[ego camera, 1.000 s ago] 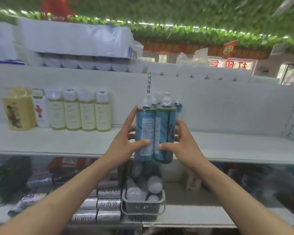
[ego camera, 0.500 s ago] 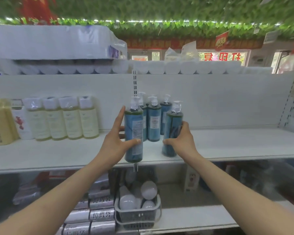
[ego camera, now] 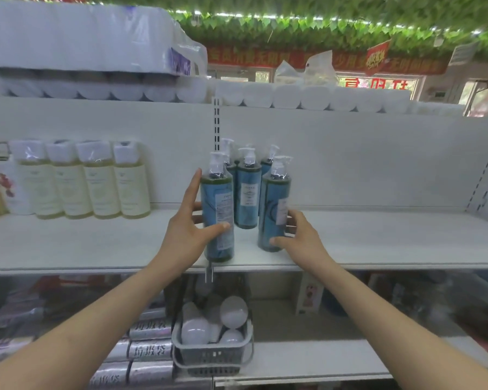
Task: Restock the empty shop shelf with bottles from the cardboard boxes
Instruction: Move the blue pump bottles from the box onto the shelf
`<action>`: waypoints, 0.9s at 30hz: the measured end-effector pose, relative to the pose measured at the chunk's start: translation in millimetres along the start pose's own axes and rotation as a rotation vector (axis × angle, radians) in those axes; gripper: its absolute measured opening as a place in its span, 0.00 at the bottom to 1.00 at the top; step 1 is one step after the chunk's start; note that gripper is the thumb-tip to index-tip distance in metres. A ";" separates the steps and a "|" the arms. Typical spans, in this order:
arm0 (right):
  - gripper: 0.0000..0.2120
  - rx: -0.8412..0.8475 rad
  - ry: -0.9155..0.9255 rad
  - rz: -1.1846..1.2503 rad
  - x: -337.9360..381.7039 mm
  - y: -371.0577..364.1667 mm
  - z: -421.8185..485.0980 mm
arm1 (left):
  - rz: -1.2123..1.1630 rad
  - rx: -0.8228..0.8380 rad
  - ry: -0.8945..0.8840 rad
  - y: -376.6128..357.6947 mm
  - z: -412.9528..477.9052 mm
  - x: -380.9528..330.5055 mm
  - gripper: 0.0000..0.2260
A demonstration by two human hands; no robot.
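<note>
Bottles (ego camera: 219, 198) parted onto shelf (ego camera: 378, 243), five total, left grip (ego camera: 186, 235), right grip (ego camera: 299, 237) clasping one each

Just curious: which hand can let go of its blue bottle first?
Probably the right hand: the right bottle stands further in on the shelf; the left hand holds the left bottle at the edge.

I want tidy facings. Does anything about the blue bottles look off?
Yes. The left bottle, gripped by the left hand, and the right bottle, gripped by the right hand, show labels turned sideways; the middle bottle behind faces front.
</note>
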State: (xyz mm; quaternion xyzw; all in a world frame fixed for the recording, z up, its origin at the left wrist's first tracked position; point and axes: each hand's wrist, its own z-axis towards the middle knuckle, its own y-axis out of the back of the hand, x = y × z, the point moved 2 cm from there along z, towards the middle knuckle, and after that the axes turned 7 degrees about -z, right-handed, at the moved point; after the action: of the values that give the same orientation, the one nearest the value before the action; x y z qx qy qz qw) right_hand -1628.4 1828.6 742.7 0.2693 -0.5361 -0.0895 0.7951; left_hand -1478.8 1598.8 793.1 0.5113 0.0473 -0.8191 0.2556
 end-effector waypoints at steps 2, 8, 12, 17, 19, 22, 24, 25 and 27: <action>0.32 -0.043 0.006 -0.044 -0.2 1.5 4.4 | -0.008 -0.012 0.005 -2.6 2.0 0.1 0.51; 0.33 -0.120 -0.023 -0.141 2.4 -2.2 21.0 | 0.012 -0.098 -0.033 -12.4 4.9 -2.3 0.51; 0.33 -0.049 -0.056 -0.102 -6.9 0.9 28.0 | 0.031 -0.111 -0.051 -9.2 6.8 -5.0 0.52; 0.25 -0.081 -0.066 -0.138 -7.3 -1.1 40.8 | 0.061 -0.112 -0.049 -7.3 4.7 -7.6 0.52; 0.25 -0.089 -0.083 -0.144 -6.3 -2.9 48.1 | 0.063 -0.124 -0.055 -5.1 3.1 -5.9 0.52; 0.24 -0.093 -0.088 -0.154 -6.2 -4.3 60.5 | 0.065 -0.136 -0.057 0.3 1.7 -1.7 0.52; 0.24 -0.099 -0.085 -0.172 -6.3 -5.6 67.4 | 0.071 -0.146 -0.050 3.8 1.5 -0.5 0.52; 0.24 -0.101 -0.085 -0.180 -6.5 -6.5 70.4 | 0.074 -0.152 -0.048 5.4 1.6 -0.4 0.52; 0.24 -0.102 -0.086 -0.190 -7.4 -9.2 75.8 | 0.085 -0.160 -0.045 8.2 1.9 -0.3 0.52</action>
State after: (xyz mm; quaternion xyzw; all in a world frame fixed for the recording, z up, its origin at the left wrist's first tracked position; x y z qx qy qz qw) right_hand -1698.3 1798.9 753.2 0.2740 -0.5364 -0.2033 0.7719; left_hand -1476.5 1591.1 795.8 0.4721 0.0851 -0.8125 0.3313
